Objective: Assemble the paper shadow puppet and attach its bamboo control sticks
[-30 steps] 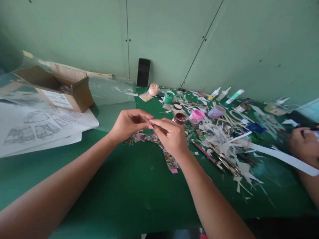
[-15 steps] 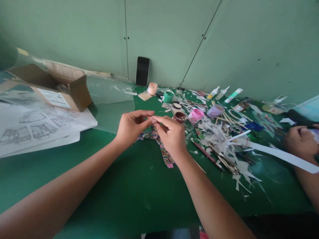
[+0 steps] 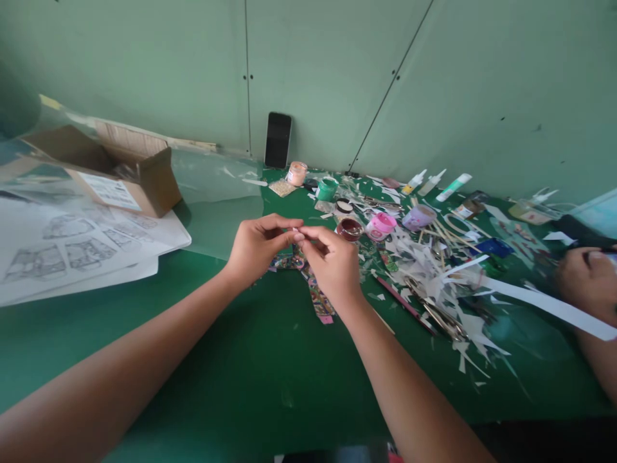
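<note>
My left hand [image 3: 258,247] and my right hand [image 3: 330,263] meet fingertip to fingertip above the green table [image 3: 231,360]. Both pinch a tiny pale thing between thumb and forefinger; it is too small to name. Under the hands lies a colourful patterned paper cut-out [image 3: 315,299], partly hidden by my right hand. A dark red open jar [image 3: 349,229] stands just beyond my right fingers.
Small paint pots [image 3: 380,224], glue tubes [image 3: 453,186] and white paper scraps [image 3: 434,270] litter the right side. A phone [image 3: 278,140] leans on the wall. A cardboard box [image 3: 120,170] and printed sheets [image 3: 72,247] lie left. Another person's hand [image 3: 581,276] is at the right edge.
My hands have stayed pinched together; they shifted slightly away from me over the cut-out. The view moved a little.
</note>
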Demonstrator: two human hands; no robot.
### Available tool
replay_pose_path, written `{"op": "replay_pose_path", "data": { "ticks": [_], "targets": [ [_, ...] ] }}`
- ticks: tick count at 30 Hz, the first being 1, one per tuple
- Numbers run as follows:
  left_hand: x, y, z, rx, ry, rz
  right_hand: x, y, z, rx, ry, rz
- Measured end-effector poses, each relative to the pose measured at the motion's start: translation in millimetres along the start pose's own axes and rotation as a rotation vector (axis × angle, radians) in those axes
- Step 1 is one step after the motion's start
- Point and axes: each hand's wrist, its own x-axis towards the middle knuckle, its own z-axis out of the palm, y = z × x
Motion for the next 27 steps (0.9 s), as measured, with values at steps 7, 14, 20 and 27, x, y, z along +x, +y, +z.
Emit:
{"op": "replay_pose_path", "data": {
  "ticks": [7, 14, 20, 27],
  "targets": [
    [3, 0, -4.7, 0.07, -0.032, 0.054, 0, 5, -2, -0.1, -0.03, -0.02],
    [6, 0, -10.6, 0.221, -0.115, 0.114, 2, 5, -6, -0.275, -0.112, -0.049],
    [7, -3, -12.8, 0.297, -0.153, 0.161, 3, 1, -9, -0.358, -0.173, -0.023],
    [7, -4, -13.0, 0.326, -0.16, 0.216, 3, 2, -7, -0.31, -0.159, -0.025]
  ]
}}
